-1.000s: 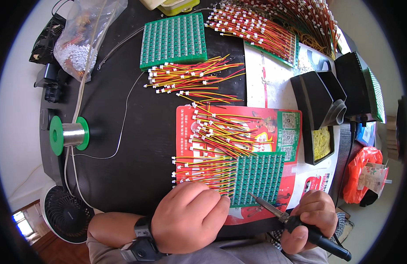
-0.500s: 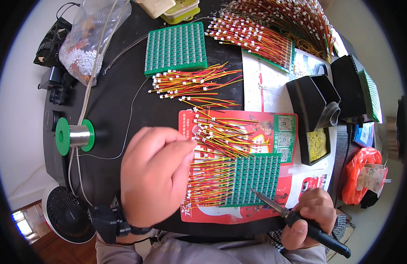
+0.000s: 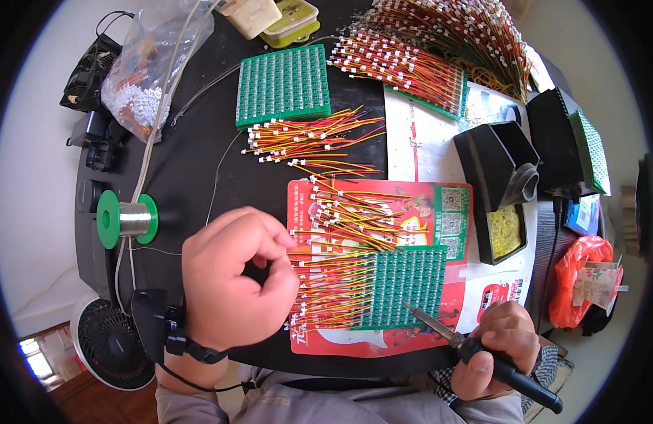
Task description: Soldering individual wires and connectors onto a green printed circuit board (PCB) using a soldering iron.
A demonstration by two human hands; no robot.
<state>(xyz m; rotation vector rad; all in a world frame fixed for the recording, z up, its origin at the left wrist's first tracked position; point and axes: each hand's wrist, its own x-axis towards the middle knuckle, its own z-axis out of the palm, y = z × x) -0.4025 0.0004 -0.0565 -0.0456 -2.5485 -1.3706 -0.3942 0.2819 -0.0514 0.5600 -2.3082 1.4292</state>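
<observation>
Two hands at the tabletop's near edge: right hand [image 3: 497,346] grips a soldering iron [image 3: 450,338] beside the green board [image 3: 404,286]; left hand [image 3: 234,279], loosely curled, pinches solder wire.

the left hand [image 3: 234,283] curls into a loose fist, hiding whatever its fingers [image 3: 270,244] pinch and covering the wire ends beside the green board [image 3: 404,286]. the soldering iron's [image 3: 475,346] handle end disappears under the right hand [image 3: 499,346].
</observation>
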